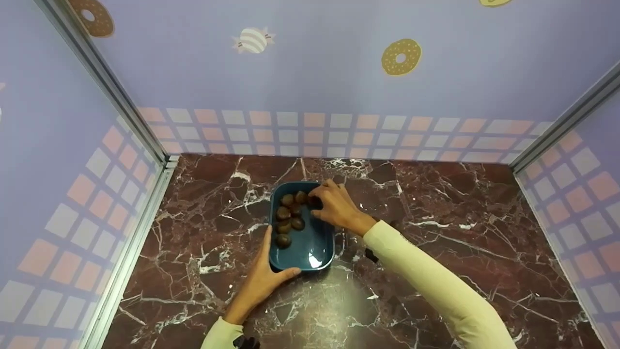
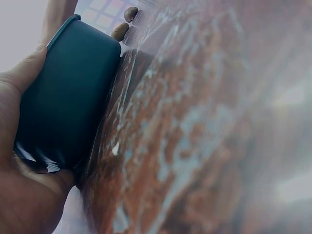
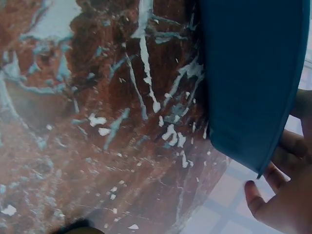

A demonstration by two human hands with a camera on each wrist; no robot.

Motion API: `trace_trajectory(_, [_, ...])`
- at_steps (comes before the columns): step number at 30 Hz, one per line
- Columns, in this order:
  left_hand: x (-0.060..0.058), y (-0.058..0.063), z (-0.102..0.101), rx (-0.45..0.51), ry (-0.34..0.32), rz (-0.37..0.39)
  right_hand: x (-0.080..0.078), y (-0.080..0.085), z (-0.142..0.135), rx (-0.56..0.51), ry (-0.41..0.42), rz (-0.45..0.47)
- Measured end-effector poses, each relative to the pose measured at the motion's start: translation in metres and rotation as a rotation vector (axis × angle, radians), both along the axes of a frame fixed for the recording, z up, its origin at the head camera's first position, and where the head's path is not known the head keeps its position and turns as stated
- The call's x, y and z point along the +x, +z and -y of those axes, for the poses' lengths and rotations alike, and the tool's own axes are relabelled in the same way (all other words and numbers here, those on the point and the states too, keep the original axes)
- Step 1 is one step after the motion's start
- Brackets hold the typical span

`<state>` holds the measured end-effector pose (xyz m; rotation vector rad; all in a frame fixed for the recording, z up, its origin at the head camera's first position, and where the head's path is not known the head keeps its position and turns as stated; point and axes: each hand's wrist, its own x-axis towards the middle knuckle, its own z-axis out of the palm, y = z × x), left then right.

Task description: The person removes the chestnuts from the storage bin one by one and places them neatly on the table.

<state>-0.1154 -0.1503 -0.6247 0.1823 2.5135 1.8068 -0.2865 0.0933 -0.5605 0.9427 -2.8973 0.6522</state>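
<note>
A blue rectangular container (image 1: 312, 240) stands on the marbled surface, with several round brown chestnuts (image 1: 283, 213) grouped along its left side and far end. My left hand (image 1: 264, 276) grips its near left corner, thumb along the near rim and fingers along the left wall. Over the far right corner, my right hand (image 1: 336, 206) reaches in from above. Its fingers curl about a dark chestnut (image 1: 313, 200), which they partly hide. In the right wrist view, the container's outer wall (image 3: 251, 78) covers part of the fingers.
Two brown chestnuts (image 2: 120, 31) lie on the surface beyond the container in the left wrist view. A dark round thing (image 1: 397, 225) shows beside the right sleeve, partly hidden. Lilac walls (image 1: 329, 87) with a checked border enclose the surface at the back and sides.
</note>
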Motion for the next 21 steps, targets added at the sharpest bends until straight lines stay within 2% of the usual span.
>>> trace_trajectory(4, [0.0, -0.001, 0.0, -0.001, 0.002, 0.007, 0.001, 0.0, 0.001, 0.039, 0.031, 0.01])
trace_trajectory(13, [0.0, -0.001, 0.0, -0.014, 0.003, -0.022, 0.009, -0.007, 0.0, 0.034, 0.112, 0.069])
trace_trajectory(21, [0.001, -0.001, 0.002, 0.01, -0.003, -0.015, 0.011, 0.001, 0.001, 0.174, 0.166, -0.026])
